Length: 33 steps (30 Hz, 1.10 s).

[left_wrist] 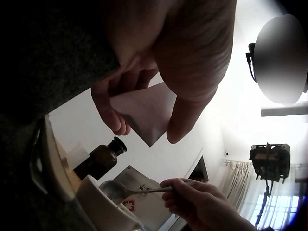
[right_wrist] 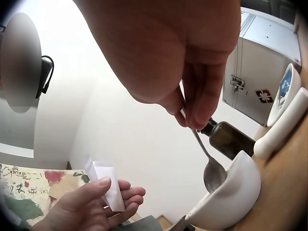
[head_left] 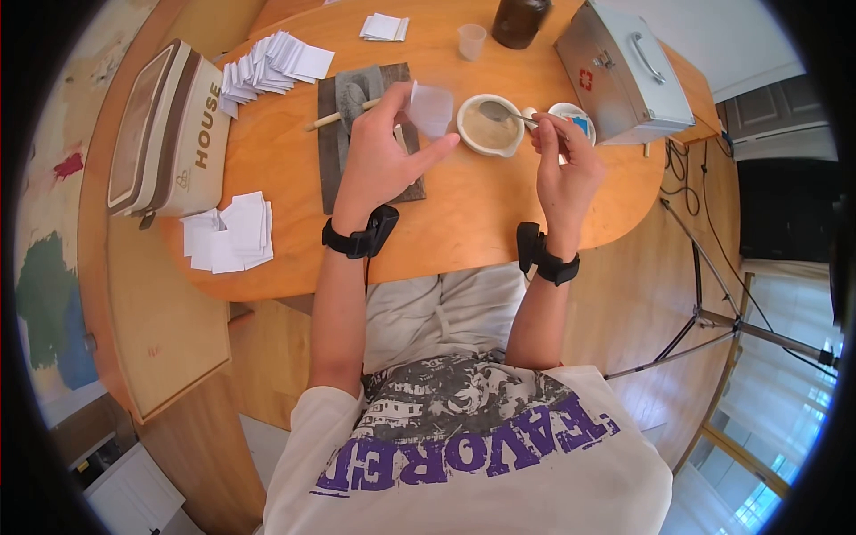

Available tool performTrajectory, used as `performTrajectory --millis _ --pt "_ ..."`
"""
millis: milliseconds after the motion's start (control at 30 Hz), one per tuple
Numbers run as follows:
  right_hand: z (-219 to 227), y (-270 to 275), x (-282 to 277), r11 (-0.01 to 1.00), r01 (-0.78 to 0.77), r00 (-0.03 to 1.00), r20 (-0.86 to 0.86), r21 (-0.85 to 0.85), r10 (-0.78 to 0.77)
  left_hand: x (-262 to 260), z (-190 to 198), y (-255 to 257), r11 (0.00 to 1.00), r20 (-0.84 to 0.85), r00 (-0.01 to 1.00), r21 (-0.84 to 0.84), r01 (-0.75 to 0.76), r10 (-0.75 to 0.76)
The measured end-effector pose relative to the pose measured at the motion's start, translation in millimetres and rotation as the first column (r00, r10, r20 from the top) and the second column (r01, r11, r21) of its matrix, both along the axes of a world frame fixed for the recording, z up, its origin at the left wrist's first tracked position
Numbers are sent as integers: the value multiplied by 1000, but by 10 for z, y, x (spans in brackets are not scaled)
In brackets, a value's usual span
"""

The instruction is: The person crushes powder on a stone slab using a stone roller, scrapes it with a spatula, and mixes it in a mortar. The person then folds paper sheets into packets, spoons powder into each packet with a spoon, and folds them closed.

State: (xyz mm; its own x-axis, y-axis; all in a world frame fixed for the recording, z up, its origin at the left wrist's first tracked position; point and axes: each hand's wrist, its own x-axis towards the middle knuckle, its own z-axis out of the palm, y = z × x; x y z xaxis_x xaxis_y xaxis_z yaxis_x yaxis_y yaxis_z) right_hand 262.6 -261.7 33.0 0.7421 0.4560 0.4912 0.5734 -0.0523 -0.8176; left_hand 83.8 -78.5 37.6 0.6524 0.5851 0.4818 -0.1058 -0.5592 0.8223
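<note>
My left hand (head_left: pixel 379 156) holds a folded white paper packet (left_wrist: pixel 147 110) between thumb and fingers, just left of a white mortar (right_wrist: pixel 236 199). Tan powder (head_left: pixel 489 135) lies in the mortar. With its fingertips my right hand (head_left: pixel 571 165) pinches the handle of a metal spoon (right_wrist: pixel 214 173). The spoon's bowl is tilted down at the mortar's rim. Beside the mortar lies a white pestle (right_wrist: pixel 281 125), partly behind the right hand in the head view. A white dish (head_left: pixel 567 109) with a blue printed item sits next to it.
A silver first-aid case (head_left: pixel 624 76) stands at the right, with a brown bottle (head_left: pixel 522 22) and a clear cup (head_left: pixel 472 41) at the back. Several white papers (head_left: pixel 276 62) lie left, near a HOUSE box (head_left: pixel 169 134). A dark board (head_left: pixel 330 169) lies under the left hand.
</note>
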Motion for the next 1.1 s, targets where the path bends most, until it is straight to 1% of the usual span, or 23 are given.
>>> performTrajectory --millis 200,267,300,333,367,400,467,533,600,667,700,900,1067,1100 --pt "-18 -32 11 999 6 1000 6 -49 -5 1 -9 7 1000 -9 1000 -1 3 -3" --pt "-56 -22 11 999 40 988 -150 -4 -40 -17 35 -5 1000 -10 1000 0 4 -4" --pt "-73 -27 20 999 38 988 -151 -5 -39 -48 68 -19 999 -67 997 -35 20 -22" --pt "-80 -36 36 998 66 976 -206 4 -64 -67 98 -26 997 -123 991 -70 34 -42" --pt "-86 -40 46 995 94 961 -260 10 -89 -74 95 -23 997 -125 991 -69 32 -41" --pt "-91 -39 51 996 93 961 -261 11 -87 -74 90 -22 997 -133 991 -68 26 -34" --pt "-61 -36 57 984 154 913 -393 90 -107 -48 60 -19 998 -139 990 -66 19 -28" --pt "-41 -43 74 983 163 909 -401 83 -117 5 6 -4 1000 4 1000 5 1 -1" --pt "-22 -53 87 982 171 904 -409 75 -126 -1 -12 7 1000 -9 1000 14 -5 5" --pt "8 -51 85 976 173 891 -444 130 -98 -5 -14 17 1000 -24 1000 24 -14 14" --pt "31 -49 78 977 170 891 -445 129 -96 -4 -13 21 1000 -23 1000 31 -6 6" --pt "441 -8 -115 967 151 879 -476 203 -37 -4 -41 23 999 -30 999 42 -23 24" --pt "737 29 -316 960 132 888 -460 248 -3 -9 20 -13 998 -24 999 46 -46 47" --pt "777 33 -351 960 131 888 -459 248 -3 -25 51 -27 999 -73 997 14 -40 41"
